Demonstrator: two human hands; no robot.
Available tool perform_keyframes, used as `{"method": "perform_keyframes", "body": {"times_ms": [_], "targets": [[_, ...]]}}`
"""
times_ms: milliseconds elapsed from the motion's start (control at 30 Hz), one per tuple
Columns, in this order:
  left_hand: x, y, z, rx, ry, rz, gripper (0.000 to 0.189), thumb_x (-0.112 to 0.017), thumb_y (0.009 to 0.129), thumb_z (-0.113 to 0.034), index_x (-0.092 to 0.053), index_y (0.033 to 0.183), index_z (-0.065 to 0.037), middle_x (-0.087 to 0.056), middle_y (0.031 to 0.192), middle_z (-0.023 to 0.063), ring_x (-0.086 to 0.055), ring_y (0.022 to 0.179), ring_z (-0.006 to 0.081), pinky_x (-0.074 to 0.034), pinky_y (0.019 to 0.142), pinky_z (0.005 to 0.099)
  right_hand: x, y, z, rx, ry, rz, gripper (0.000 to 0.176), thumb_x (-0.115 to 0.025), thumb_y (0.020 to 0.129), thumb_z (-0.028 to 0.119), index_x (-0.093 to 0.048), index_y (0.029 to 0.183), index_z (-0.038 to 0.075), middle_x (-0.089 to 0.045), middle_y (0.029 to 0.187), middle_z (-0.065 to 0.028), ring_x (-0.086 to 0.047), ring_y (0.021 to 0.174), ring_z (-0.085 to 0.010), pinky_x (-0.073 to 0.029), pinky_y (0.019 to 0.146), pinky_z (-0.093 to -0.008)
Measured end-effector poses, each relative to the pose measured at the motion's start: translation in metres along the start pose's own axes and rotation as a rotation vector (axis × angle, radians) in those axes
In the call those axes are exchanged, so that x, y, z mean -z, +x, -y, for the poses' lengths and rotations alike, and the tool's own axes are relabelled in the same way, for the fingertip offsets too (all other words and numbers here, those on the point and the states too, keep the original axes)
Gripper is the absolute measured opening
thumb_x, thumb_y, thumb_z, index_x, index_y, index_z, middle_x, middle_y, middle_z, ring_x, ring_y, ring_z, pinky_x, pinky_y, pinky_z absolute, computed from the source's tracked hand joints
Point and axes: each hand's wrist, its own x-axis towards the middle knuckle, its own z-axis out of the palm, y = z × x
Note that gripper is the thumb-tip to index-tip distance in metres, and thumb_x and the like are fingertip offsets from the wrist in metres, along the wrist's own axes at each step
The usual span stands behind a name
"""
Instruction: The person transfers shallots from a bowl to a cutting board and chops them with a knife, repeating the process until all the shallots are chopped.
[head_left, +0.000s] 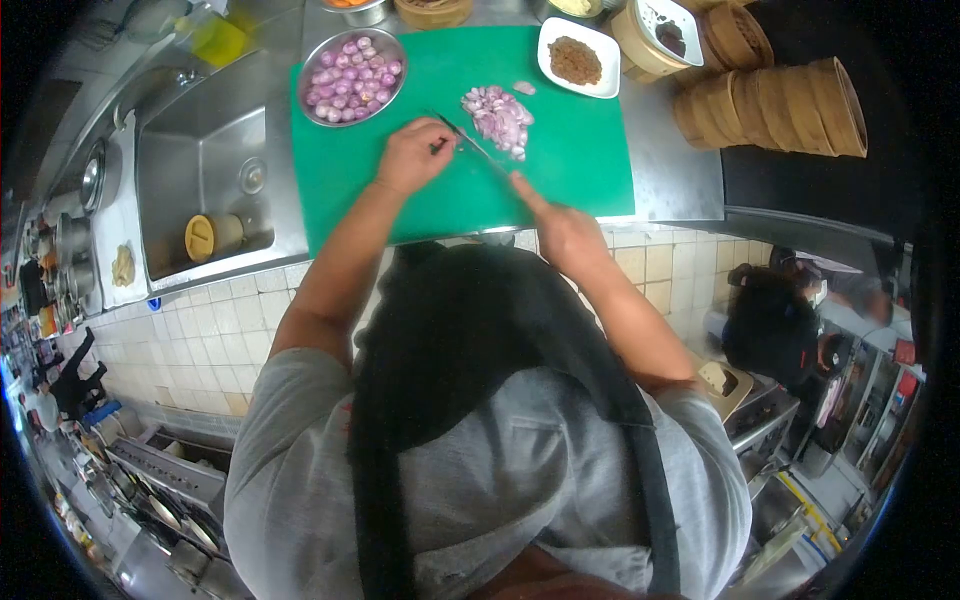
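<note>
On a green cutting board [580, 150], my left hand [408, 157] has its fingers curled and pinched beside the blade, around what looks like a shallot, mostly hidden by the fingertips. My right hand [570, 238] grips a knife [480, 148] by its handle, index finger stretched along it. The blade points up and left, its tip past my left fingertips. To the right of the blade lies a pile of sliced shallots [498, 118]. Above my left hand stands a metal bowl [402, 82] full of whole peeled shallots [350, 78].
A white dish [607, 84] of brown minced food [575, 60] sits at the board's top right. Bamboo steamers [780, 108] lie stacked farther right. The steel sink [205, 140] on the left holds a yellow-lidded container [205, 237]. Another person in black [765, 325] is behind me.
</note>
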Motion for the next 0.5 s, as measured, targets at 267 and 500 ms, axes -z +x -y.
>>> {"method": "perform_keyframes", "body": {"times_ms": [267,500], "targets": [[-0.002,-0.002,0.002,-0.020,-0.018,-0.022,0.007,-0.079,0.088,-0.006,-0.078,0.095,-0.005,-0.076,0.097,0.0084,-0.075,0.076,0.0196,-0.064,0.070,0.0318,0.002,0.002,0.004,-0.046,0.042,0.092,0.087,-0.057,0.087,-0.005,-0.040,0.167,0.026,-0.075,0.105,-0.0258,-0.073,0.091,-0.0447,-0.059,0.083,-0.0543],[-0.003,0.000,-0.001,0.001,0.015,-0.017,0.008,-0.080,0.087,-0.008,-0.079,0.095,-0.007,-0.077,0.100,0.0073,-0.075,0.078,0.0203,-0.064,0.072,0.0332,-0.009,0.004,-0.007,-0.044,0.080,0.128,0.090,-0.057,0.089,-0.003,-0.033,0.169,0.029,-0.074,0.103,-0.0278,-0.073,0.094,-0.0457,-0.058,0.085,-0.0557]]}}
